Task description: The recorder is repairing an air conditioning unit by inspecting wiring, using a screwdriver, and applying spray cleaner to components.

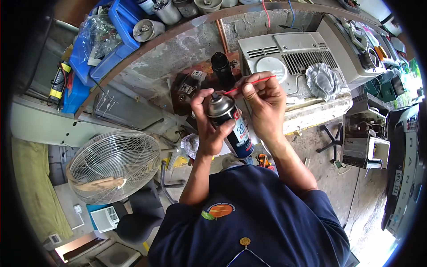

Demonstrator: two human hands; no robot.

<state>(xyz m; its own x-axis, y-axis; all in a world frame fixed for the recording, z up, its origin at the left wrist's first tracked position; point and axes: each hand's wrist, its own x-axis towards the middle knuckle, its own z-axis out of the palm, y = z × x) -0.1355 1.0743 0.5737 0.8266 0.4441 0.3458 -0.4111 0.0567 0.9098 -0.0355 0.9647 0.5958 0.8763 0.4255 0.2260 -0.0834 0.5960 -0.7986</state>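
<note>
My left hand (208, 127) is wrapped round an aerosol spray can (239, 138), which has a dark blue and white body and a silver domed top with a black nozzle. The can leans, its top toward the far left. In my right hand (268, 104) a thin red straw (263, 80) is pinched between thumb and fingers. One end of the straw reaches the can's nozzle or lies right by it; which of the two I cannot tell. Beyond my hands stands a black bottle (221, 70) on a reddish-brown board.
A beige appliance casing (296, 51) with a crumpled grey cloth (322, 81) stands ahead right. At left is a large wire-caged fan (113, 164). A blue bin (109, 49) and metal canisters (149, 31) line the far-left shelf. A vehicle (404, 173) is at far right.
</note>
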